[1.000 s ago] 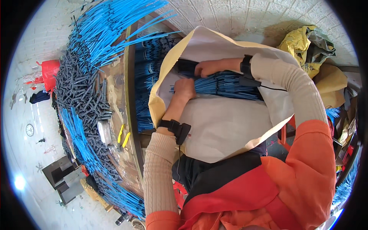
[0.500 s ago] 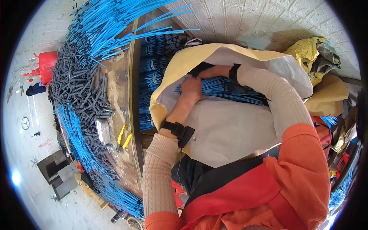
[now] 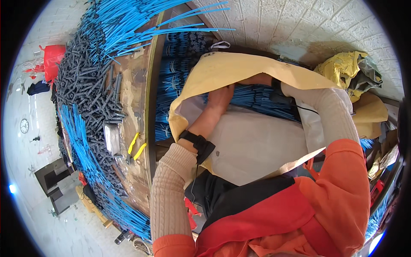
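A large paper sack (image 3: 252, 64), yellow outside and pale inside, gapes in front of me. Inside it lie many thin blue rods (image 3: 261, 97) in a layer. My left hand (image 3: 219, 99) reaches down into the sack at the left end of these rods, its fingertips tucked behind the sack's far rim. Beyond the rods, my right hand (image 3: 255, 79) is mostly covered by that same rim; only its back and wrist show. What either hand grips is hidden. Both wrists wear black straps with small boxes.
On the wooden table (image 3: 135, 81) at left lie a heap of grey ribbed plastic plugs (image 3: 81, 85), bunches of blue rods (image 3: 124, 25) and yellow-handled pliers (image 3: 136, 147). Blue bundles (image 3: 173, 81) are stacked between table and sack. A crumpled yellow bag (image 3: 342, 70) sits by the brick wall.
The sack's far rim has folded down toward me and covers more of both hands. My right hand has moved to the right, and my left hand slightly right.
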`<state>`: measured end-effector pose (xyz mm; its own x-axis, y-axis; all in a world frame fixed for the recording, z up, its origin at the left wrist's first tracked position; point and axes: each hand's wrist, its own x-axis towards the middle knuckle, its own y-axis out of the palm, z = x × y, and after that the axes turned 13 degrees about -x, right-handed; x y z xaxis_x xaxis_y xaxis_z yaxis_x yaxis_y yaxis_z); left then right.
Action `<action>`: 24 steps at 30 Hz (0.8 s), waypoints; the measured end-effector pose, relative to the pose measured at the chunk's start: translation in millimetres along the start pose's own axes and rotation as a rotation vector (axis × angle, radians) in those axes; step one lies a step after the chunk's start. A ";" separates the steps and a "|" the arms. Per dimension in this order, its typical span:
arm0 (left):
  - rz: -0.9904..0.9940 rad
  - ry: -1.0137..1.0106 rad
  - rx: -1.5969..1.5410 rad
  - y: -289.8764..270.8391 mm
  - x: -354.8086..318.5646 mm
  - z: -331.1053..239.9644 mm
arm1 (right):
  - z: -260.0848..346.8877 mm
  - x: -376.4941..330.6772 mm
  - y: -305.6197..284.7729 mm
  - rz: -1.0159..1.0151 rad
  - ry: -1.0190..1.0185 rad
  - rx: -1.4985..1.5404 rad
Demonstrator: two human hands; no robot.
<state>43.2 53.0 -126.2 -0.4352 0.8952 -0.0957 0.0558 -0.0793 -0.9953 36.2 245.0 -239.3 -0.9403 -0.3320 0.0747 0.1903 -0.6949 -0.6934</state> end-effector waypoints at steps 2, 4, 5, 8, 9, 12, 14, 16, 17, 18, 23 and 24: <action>0.152 -0.048 0.021 9.7 -0.6 5.0 | 23.4 -22.7 -1.8 0.021 0.011 0.011; 0.079 -0.159 -0.133 21.5 1.0 9.3 | 36.6 -28.6 -2.2 0.033 0.008 0.009; 0.004 -0.259 -0.291 27.9 -0.2 11.7 | 45.1 -28.1 -1.7 0.040 0.003 0.010; -0.118 -0.209 -0.268 49.1 -18.9 28.1 | 51.0 -30.5 -3.3 0.055 0.004 -0.012; -0.135 -0.061 -0.093 52.2 -31.8 32.0 | 55.8 -30.8 -3.0 0.063 0.008 -0.012; -0.135 -0.179 -0.413 36.6 -54.8 24.1 | 49.1 -45.9 -0.6 0.086 0.046 -0.040; -0.123 -0.289 -0.730 16.0 -70.4 14.2 | 37.7 -59.0 5.9 0.098 0.074 -0.056; -0.125 -0.403 -1.028 -4.0 -78.6 16.7 | 37.3 -54.3 2.7 0.102 0.075 -0.078; -0.142 -0.401 -1.022 -7.0 -77.9 20.7 | 36.5 -51.7 -1.0 0.102 0.076 -0.093; -0.140 -0.372 -0.924 -5.7 -77.3 18.6 | 38.8 -47.7 -2.0 0.106 0.077 -0.104; -0.135 -0.239 -0.432 10.0 -1.8 2.7 | 59.8 -24.0 -19.2 0.118 0.078 -0.172; -0.133 -0.208 -0.340 12.1 10.7 0.6 | 60.8 -22.8 -23.9 0.122 0.088 -0.190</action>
<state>38.6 61.4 -139.2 -0.6292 0.7772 -0.0029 0.2654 0.2113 -0.9407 70.3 230.5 -180.8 -0.9363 -0.3433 -0.0745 0.2549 -0.5181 -0.8164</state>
